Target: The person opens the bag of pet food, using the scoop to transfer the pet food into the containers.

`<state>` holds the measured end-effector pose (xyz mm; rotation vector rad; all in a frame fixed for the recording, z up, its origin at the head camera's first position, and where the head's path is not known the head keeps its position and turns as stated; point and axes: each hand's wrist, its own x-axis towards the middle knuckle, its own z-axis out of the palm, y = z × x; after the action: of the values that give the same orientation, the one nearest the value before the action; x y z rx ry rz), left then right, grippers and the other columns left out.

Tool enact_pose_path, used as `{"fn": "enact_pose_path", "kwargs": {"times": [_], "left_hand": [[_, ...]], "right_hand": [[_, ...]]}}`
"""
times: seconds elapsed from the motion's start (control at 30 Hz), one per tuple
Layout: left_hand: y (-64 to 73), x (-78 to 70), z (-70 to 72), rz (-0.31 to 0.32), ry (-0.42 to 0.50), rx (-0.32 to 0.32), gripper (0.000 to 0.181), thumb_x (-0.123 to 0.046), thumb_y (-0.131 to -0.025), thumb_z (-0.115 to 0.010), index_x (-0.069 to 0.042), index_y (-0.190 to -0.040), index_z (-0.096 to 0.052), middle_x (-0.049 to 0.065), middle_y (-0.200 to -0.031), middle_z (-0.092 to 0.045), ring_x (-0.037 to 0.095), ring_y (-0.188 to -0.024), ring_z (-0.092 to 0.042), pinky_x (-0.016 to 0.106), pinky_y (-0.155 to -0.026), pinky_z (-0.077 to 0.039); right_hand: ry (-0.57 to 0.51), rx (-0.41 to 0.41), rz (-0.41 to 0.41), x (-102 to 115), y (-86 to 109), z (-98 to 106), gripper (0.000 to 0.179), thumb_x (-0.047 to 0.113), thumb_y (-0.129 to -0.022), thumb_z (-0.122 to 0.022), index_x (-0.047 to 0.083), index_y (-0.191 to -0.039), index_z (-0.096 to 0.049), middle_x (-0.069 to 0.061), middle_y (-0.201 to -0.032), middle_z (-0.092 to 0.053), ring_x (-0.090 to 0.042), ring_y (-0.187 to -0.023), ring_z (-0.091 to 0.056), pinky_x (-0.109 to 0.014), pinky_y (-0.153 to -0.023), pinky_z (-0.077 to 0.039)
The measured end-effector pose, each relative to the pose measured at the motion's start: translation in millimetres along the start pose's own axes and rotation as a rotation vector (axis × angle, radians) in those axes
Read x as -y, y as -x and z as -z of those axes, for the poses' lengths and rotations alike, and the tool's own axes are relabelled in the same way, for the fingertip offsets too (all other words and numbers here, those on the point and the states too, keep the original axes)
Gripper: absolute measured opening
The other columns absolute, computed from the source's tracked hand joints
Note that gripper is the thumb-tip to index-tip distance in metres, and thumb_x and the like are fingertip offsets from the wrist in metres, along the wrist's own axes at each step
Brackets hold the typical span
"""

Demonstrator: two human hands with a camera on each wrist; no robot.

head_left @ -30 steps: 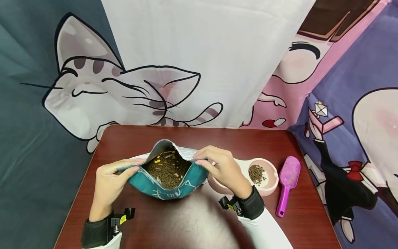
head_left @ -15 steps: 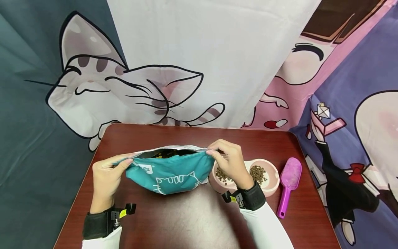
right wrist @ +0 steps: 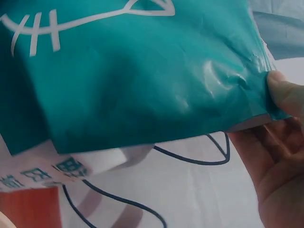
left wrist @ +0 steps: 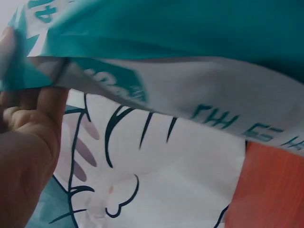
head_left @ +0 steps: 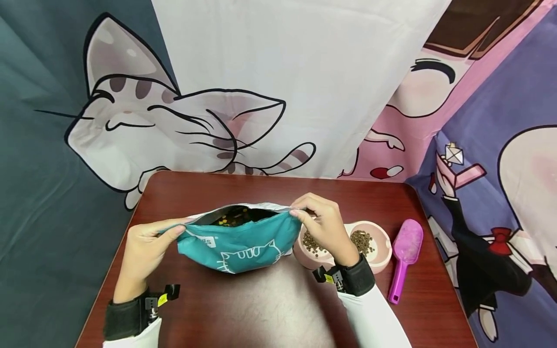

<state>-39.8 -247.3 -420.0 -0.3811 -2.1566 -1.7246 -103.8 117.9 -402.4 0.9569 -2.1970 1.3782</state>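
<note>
A teal pet food bag (head_left: 248, 244) with a white cat outline is held up by its top corners over the table. Its mouth gapes partway, and dark food with yellow bits shows inside. My left hand (head_left: 145, 244) pinches the left corner between thumb and fingers. At the right corner, my right hand (head_left: 324, 227) pinches the rim the same way. In the left wrist view the left hand (left wrist: 31, 152) grips the bag's folded edge (left wrist: 190, 85). The right wrist view has the right thumb pressing on the teal face (right wrist: 142, 90).
Right of the bag stands a pink double bowl (head_left: 385, 249) with brown kibble (head_left: 361, 241) in both sides, partly behind my right hand. A purple scoop (head_left: 406, 249) lies right of it on the red-brown table (head_left: 243, 314). Printed cloth (head_left: 330, 72) hangs behind.
The bag's front has come up and its mouth has narrowed from wide open, with both hands spreading the corners apart. Over the last half second, the mouth widened slightly and the left wrist shifted left.
</note>
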Motion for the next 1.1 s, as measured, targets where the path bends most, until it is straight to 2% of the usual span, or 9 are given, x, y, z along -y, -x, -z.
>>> {"fn": "enact_pose_path", "kwargs": {"times": [0.17,0.27,0.37,0.47,0.6,0.67,0.73,0.93,1.1], "left_hand": [[-4.4,-4.5,-0.5,-0.04,0.036,0.058,0.025,0.022,-0.079,-0.064,0.015,-0.102,-0.07,0.005,-0.101,-0.077,0.011,-0.095,-0.07,0.013,-0.078,-0.054],[-6.3,-12.0,-3.2,-0.037,0.024,0.065,0.023,0.022,-0.079,-0.063,0.015,-0.1,-0.071,0.003,-0.099,-0.077,0.003,-0.077,-0.067,0.008,-0.063,-0.048],[-7.4,-21.2,-5.6,-0.007,-0.007,0.063,0.022,0.021,-0.079,-0.065,0.014,-0.098,-0.072,-0.008,-0.096,-0.076,-0.001,-0.051,-0.043,0.012,-0.043,-0.033],[-7.0,-24.8,-6.2,0.012,-0.057,0.074,0.022,0.019,-0.079,-0.067,0.01,-0.097,-0.073,-0.016,-0.094,-0.074,0.005,-0.044,-0.021,0.02,-0.036,-0.023],[-4.5,-21.7,-3.5,-0.021,-0.115,0.097,0.027,0.017,-0.077,-0.07,0.006,-0.101,-0.074,-0.004,-0.098,-0.076,0.0,-0.053,-0.047,0.012,-0.046,-0.038],[-3.5,-24.0,-3.3,-0.037,-0.158,0.104,0.032,0.014,-0.076,-0.073,0.001,-0.104,-0.075,0.004,-0.101,-0.076,0.002,-0.074,-0.063,0.01,-0.06,-0.047],[-4.2,-32.2,-5.7,-0.06,-0.259,0.121,0.037,0.006,-0.074,-0.078,-0.007,-0.109,-0.075,0.007,-0.104,-0.076,0.006,-0.094,-0.067,0.01,-0.071,-0.05],[-13.8,-64.8,-20.0,-0.224,-0.618,0.173,0.042,-0.01,-0.072,-0.083,-0.017,-0.112,-0.075,0.001,-0.106,-0.075,0.01,-0.089,-0.068,0.024,-0.065,-0.055],[-20.6,-73.9,-25.5,-0.311,-0.708,0.166,0.025,-0.003,-0.069,-0.082,-0.008,-0.093,-0.078,0.006,-0.088,-0.077,0.02,-0.078,-0.072,0.04,-0.066,-0.059]], "right_hand": [[0.072,0.122,0.092,12.5,-8.9,-4.2,0.012,0.008,-0.09,-0.066,0.01,-0.101,-0.072,-0.003,-0.103,-0.072,-0.012,-0.099,-0.065,-0.031,-0.078,-0.057],[0.167,0.199,0.146,20.5,-14.3,-7.0,0.018,0.012,-0.091,-0.066,0.01,-0.108,-0.07,-0.002,-0.107,-0.07,-0.011,-0.104,-0.061,-0.031,-0.085,-0.054],[0.204,0.218,0.18,24.7,-18.7,-8.5,0.014,0.014,-0.089,-0.069,0.011,-0.103,-0.07,0.0,-0.102,-0.068,-0.011,-0.1,-0.059,-0.029,-0.085,-0.053],[0.187,0.178,0.195,24.4,-20.3,-9.3,0.008,0.012,-0.085,-0.073,0.011,-0.093,-0.073,0.002,-0.094,-0.068,-0.01,-0.093,-0.059,-0.026,-0.08,-0.053],[0.137,0.112,0.187,21.0,-17.9,-10.8,0.006,0.012,-0.082,-0.076,0.013,-0.087,-0.075,0.003,-0.083,-0.067,-0.009,-0.082,-0.058,-0.023,-0.067,-0.05],[0.113,0.091,0.166,19.6,-16.4,-11.9,0.005,0.012,-0.081,-0.077,0.014,-0.086,-0.076,0.004,-0.08,-0.067,-0.008,-0.079,-0.057,-0.023,-0.063,-0.048],[0.09,0.075,0.147,19.0,-15.5,-12.6,0.004,0.013,-0.081,-0.077,0.014,-0.085,-0.076,0.004,-0.077,-0.066,-0.008,-0.076,-0.057,-0.023,-0.061,-0.047],[0.059,0.058,0.105,18.9,-14.2,-13.0,0.004,0.013,-0.082,-0.077,0.015,-0.085,-0.077,0.004,-0.075,-0.066,-0.006,-0.073,-0.056,-0.022,-0.057,-0.046],[0.066,0.057,0.088,17.9,-13.1,-11.5,0.004,0.014,-0.082,-0.077,0.016,-0.085,-0.078,0.005,-0.074,-0.066,-0.005,-0.071,-0.056,-0.021,-0.052,-0.044]]}}
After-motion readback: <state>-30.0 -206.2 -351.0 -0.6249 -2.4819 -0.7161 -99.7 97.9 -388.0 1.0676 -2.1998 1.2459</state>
